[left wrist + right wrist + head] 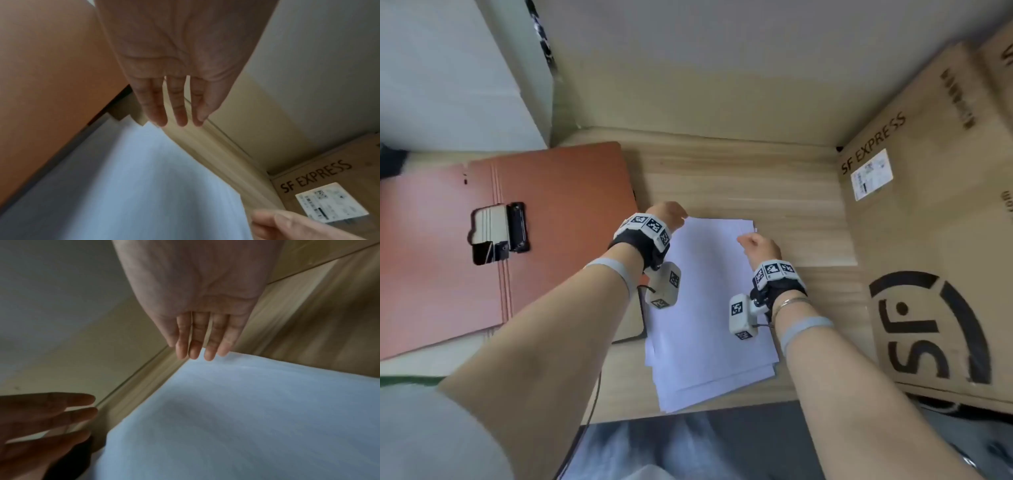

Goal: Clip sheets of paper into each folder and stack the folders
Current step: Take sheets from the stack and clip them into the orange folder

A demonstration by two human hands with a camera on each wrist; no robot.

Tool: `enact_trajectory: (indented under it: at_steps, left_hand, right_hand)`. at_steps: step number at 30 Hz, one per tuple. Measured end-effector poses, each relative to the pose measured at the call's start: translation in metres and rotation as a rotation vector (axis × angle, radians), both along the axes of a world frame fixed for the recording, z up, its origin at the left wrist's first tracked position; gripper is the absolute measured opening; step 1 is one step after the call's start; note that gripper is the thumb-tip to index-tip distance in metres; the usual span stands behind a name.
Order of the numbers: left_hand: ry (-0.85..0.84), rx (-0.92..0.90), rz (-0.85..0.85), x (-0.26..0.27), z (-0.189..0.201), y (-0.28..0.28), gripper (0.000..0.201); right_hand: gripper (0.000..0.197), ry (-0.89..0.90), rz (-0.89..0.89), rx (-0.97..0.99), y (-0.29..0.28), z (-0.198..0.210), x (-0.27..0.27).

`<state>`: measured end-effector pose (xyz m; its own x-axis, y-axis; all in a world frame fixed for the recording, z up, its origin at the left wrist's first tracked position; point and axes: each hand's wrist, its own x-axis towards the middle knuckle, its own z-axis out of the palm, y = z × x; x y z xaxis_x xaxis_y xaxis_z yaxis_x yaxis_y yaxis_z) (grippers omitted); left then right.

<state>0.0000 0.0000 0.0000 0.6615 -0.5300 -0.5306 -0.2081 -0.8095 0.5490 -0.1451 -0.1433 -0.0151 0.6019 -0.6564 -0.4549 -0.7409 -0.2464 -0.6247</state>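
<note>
An orange folder [568, 205] lies open on the left of the wooden table [739, 181], its metal clip [498, 231] near the spine. A loose stack of white paper [709, 308] lies in the middle, slightly fanned. My left hand [669, 212] is at the stack's far left corner; in the left wrist view its fingers [179, 113] are straight, above the paper [144, 178] corner. My right hand [756, 245] is at the far right corner. The right wrist view shows its straight fingers [201, 345] reaching the paper's [246, 418] far edge. Neither hand grips anything.
Large cardboard boxes [928, 240] marked SF EXPRESS stand against the table's right side. A wall panel closes off the back. A flat grey thing with a dark edge [631, 329] shows under the paper's left side, next to the folder. The table's near edge is close to my lap.
</note>
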Motion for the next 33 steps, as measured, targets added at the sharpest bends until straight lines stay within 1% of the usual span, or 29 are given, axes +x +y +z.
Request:
enact_trajectory:
  at_steps: [2,4,9,14,15,16,17,18,20,23,24,25,26,27,28,30,31,33]
  left_hand:
    - [0.04,0.017,0.036,0.0,-0.012,0.0,0.032]
    - [0.059,0.089,0.019,-0.001,-0.021,-0.001,0.036]
    - [0.083,0.218,-0.071,0.0,-0.033,0.001,0.059]
    - [0.031,0.237,-0.074,-0.009,-0.044,0.004,0.076]
    - [0.017,0.242,-0.069,-0.011,-0.045,0.004,0.079]
    - [0.005,0.247,-0.059,-0.013,-0.046,0.003,0.081]
    - [-0.005,0.242,-0.049,-0.015,-0.047,0.003,0.083]
    - [-0.014,0.232,-0.037,-0.016,-0.048,0.002,0.085]
    - [-0.022,0.212,-0.021,-0.015,-0.049,0.001,0.087]
    - [-0.02,0.178,0.022,-0.014,-0.047,0.0,0.082]
    - [-0.03,0.152,0.058,-0.014,-0.047,0.0,0.079]
    - [-0.046,0.121,0.095,-0.014,-0.047,-0.001,0.075]
    - [-0.066,0.089,0.129,-0.013,-0.046,-0.001,0.073]
    - [-0.083,0.058,0.153,-0.013,-0.046,-0.001,0.072]
    - [-0.092,0.023,0.17,-0.011,-0.045,-0.001,0.071]
    - [-0.059,-0.055,0.202,-0.007,-0.045,0.0,0.068]
    - [-0.03,-0.084,0.227,-0.006,-0.045,0.001,0.066]
    - [0.018,-0.101,0.295,-0.003,-0.044,0.003,0.063]
  right_hand:
    - [0.03,0.074,-0.007,-0.028,-0.003,-0.005,-0.002]
    - [0.031,0.114,-0.004,-0.025,-0.004,-0.015,-0.005]
    - [0.039,0.178,-0.014,-0.055,-0.007,-0.028,0.0]
    - [0.057,0.19,-0.043,0.018,-0.011,-0.031,-0.001]
    - [0.055,0.212,-0.036,0.017,-0.012,-0.031,-0.003]
    - [0.044,0.242,-0.016,-0.004,-0.012,-0.031,-0.004]
    - [0.026,0.282,0.008,-0.036,-0.013,-0.032,-0.006]
    - [0.016,0.308,0.018,-0.064,-0.012,-0.031,-0.008]
    - [0.022,0.318,-0.012,-0.09,-0.012,-0.035,-0.011]
    - [0.023,0.274,-0.094,-0.119,-0.012,-0.042,-0.013]
    - [0.017,0.257,-0.122,-0.124,-0.012,-0.041,-0.012]
    - [0.007,0.242,-0.147,-0.116,-0.012,-0.04,-0.012]
    - [0.007,0.22,-0.17,-0.102,-0.013,-0.04,-0.011]
    - [0.013,0.208,-0.204,-0.081,-0.014,-0.04,-0.011]
    - [0.011,0.187,-0.227,-0.063,-0.014,-0.038,-0.012]
    - [0.004,0.146,-0.283,-0.048,-0.015,-0.037,-0.014]
    - [0.007,0.122,-0.314,-0.041,-0.015,-0.036,-0.015]
    - [0.021,0.081,-0.358,-0.029,-0.015,-0.032,-0.018]
